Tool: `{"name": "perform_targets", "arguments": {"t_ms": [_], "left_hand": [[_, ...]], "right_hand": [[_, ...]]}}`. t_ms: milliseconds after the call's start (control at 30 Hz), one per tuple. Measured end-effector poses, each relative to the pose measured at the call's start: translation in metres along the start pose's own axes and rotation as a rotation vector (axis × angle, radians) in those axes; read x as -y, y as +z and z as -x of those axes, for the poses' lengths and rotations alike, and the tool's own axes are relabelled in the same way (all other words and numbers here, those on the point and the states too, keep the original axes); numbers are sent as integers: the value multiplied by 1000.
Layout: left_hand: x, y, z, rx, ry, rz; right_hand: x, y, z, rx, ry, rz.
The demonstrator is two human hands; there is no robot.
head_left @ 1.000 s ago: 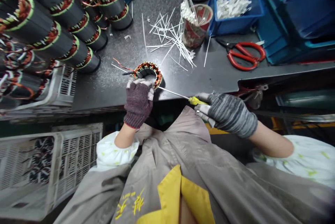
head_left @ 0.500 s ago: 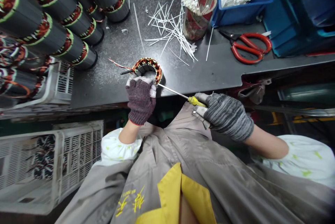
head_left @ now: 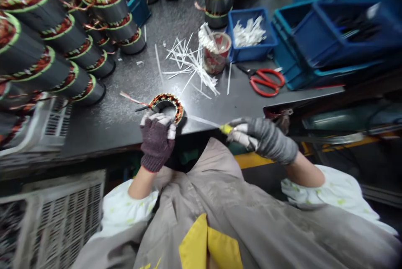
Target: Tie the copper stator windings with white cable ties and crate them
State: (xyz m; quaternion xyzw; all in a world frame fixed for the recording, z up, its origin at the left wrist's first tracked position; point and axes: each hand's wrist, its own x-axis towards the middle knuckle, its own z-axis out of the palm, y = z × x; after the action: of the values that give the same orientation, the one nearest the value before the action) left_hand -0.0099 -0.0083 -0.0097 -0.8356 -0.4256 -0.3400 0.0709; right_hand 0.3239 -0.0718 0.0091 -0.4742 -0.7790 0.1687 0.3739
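Note:
A motor stator [head_left: 178, 109] with copper windings stands near the bench's front edge, its wire leads reaching out to the left. My left hand [head_left: 158, 137], in a dark purple glove with pale fingertips, is closed on the stator's near rim. In a grey striped glove, my right hand [head_left: 264, 137] is wrapped round the yellow handle of a screwdriver [head_left: 225, 129]. The screwdriver's thin shaft, smeared by motion, points left toward the stator; whether its tip touches the windings I cannot tell.
White ties [head_left: 197, 65] lie scattered behind the stator. Beyond them are a red cup [head_left: 216, 61], a blue bin [head_left: 251, 53] of white pieces and red-handled scissors [head_left: 266, 82]. Stacked stators [head_left: 89, 89] crowd the left, above a white crate [head_left: 63, 218].
The view has shifted, showing more of the bench's far side. My left hand stays on the stator. The screwdriver is still in my right hand, its shaft now blurred.

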Motion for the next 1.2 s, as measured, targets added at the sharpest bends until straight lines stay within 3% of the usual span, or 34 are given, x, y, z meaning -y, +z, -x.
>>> {"name": "perform_targets", "arguments": {"t_ms": [67, 167, 233, 267, 300, 367, 433, 500, 533, 600, 733, 900, 1067, 1200], "left_hand": [[3, -1, -1, 17, 24, -2], [6, -2, -2, 40, 39, -20], [6, -3, -4, 32, 68, -22], [6, -3, -5, 22, 86, -22], [5, -3, -5, 13, 95, -24], [3, -4, -6, 10, 93, -39], [0, -4, -5, 34, 71, -52], [-4, -6, -5, 59, 57, -51], [-6, -7, -4, 68, 50, -45], [-9, -8, -3, 95, 20, -28], [-11, -11, -2, 190, -70, -8], [-11, -12, -2, 214, -121, 21], [-12, -9, -2, 209, -162, 46], [-13, -9, -2, 183, -142, 32]], "right_hand": [[-25, -46, -25, -125, 80, 304], [-74, -90, -105, -189, 328, 633], [-102, -102, -167, -179, 399, 636], [-111, -104, -194, -162, 522, 621], [-116, -104, -215, -163, 588, 607], [-112, -97, -232, -230, 564, 561], [-96, -81, -215, -316, 429, 520], [-72, -57, -172, -334, 311, 411], [-58, -43, -146, -355, 199, 205], [-30, -13, -93, -210, -8, -196], [14, 39, -23, 43, -199, -344], [31, 72, 1, 105, -267, -462], [34, 79, 0, 133, -240, -454], [39, 80, -3, 77, -264, -399]]}}
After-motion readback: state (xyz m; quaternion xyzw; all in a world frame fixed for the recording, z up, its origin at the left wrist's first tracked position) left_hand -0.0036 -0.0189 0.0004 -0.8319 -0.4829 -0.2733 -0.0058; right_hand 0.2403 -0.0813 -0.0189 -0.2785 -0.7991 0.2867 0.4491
